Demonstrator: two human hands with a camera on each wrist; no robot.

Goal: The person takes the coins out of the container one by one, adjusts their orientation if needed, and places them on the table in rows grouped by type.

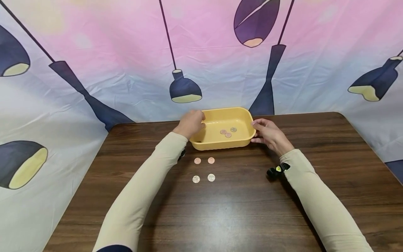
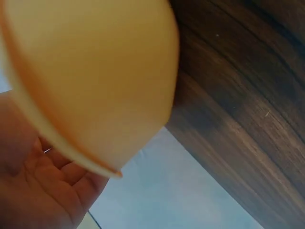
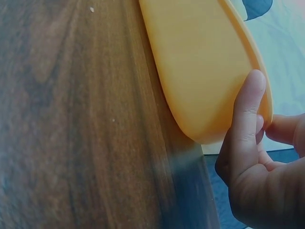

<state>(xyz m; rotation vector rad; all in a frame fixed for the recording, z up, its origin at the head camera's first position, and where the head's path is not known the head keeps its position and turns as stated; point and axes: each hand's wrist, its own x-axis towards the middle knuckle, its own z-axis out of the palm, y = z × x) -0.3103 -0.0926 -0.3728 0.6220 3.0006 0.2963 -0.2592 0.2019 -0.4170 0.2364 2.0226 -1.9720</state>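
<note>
A yellow rectangular tray (image 1: 217, 144) stands at the far side of the table, held at both ends. My left hand (image 1: 190, 123) grips its left end, fingers over the rim; in the left wrist view the palm lies by the outer wall. At the other end, my right hand (image 1: 269, 134) pinches the rim, with one finger (image 3: 248, 114) along the outside wall. Two copper-coloured coins (image 1: 228, 135) and a duller coin (image 1: 233, 129) lie inside the tray. In front of it are two copper-coloured coins (image 1: 211, 160) and, nearer, two pale coins (image 1: 211, 177).
The dark wooden table (image 1: 245, 210) ends just behind the tray. A patterned cloth (image 1: 132, 70) with printed lamps hangs along the back. A black strap device (image 1: 277, 170) sits on the right wrist, close over the table.
</note>
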